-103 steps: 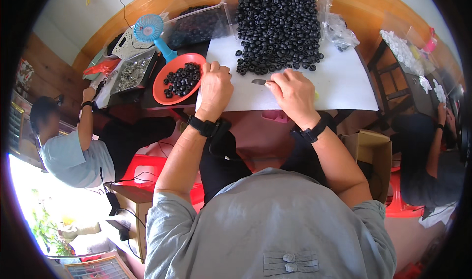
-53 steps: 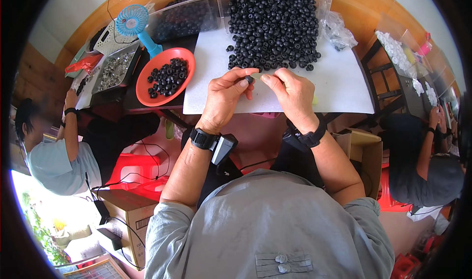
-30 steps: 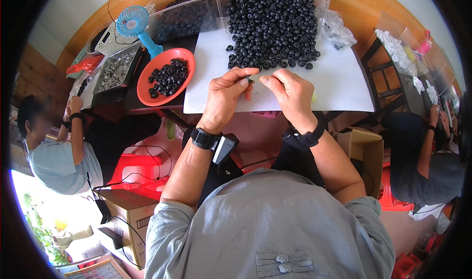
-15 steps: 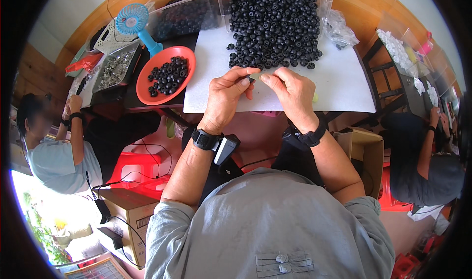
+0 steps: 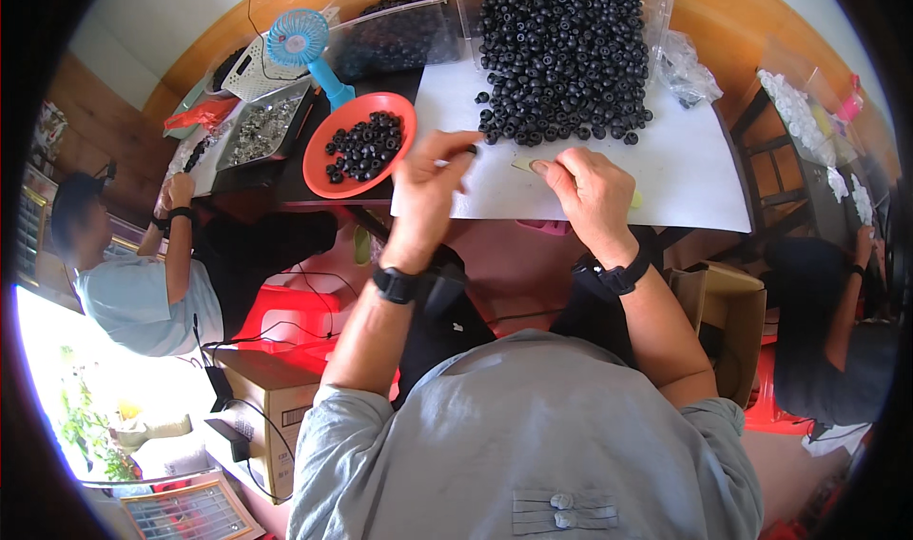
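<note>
The left hand (image 5: 426, 180) hovers over the near left edge of the white sheet (image 5: 685, 174) that covers the counter, its grip pinched: thumb and forefinger press together on one small round black bead-like piece (image 5: 471, 149), the other fingers loosely curled. The right hand (image 5: 592, 191) rests just to its right on the same sheet, fingers folded and thumb pressed down on a thin, pale yellow-green strip (image 5: 525, 165) whose tip pokes out toward the left hand; what the strip is cannot be told. Both wrists wear dark watch-like bands. Just beyond the hands, farther up the sheet, lies a big heap of matching small black round pieces (image 5: 561, 55), its near edge a scatter of loose ones close to the held piece. To the left of the left hand, on the darker part of the counter, stands a shallow orange plastic bowl (image 5: 323, 169) holding a smaller batch of the same black pieces. Farther left sits a grey metal tray (image 5: 262, 131) of small silvery parts, and behind the bowl a light blue handheld fan (image 5: 302, 43) stands upright beside a clear plastic tub (image 5: 399, 34) of dark pieces. A crumpled clear plastic bag (image 5: 687, 69) lies at the heap's right. Another person in a light blue shirt (image 5: 133, 297) sits at the left, near a red plastic stool (image 5: 276, 316) and a cardboard box (image 5: 266, 402) on the floor.
</note>
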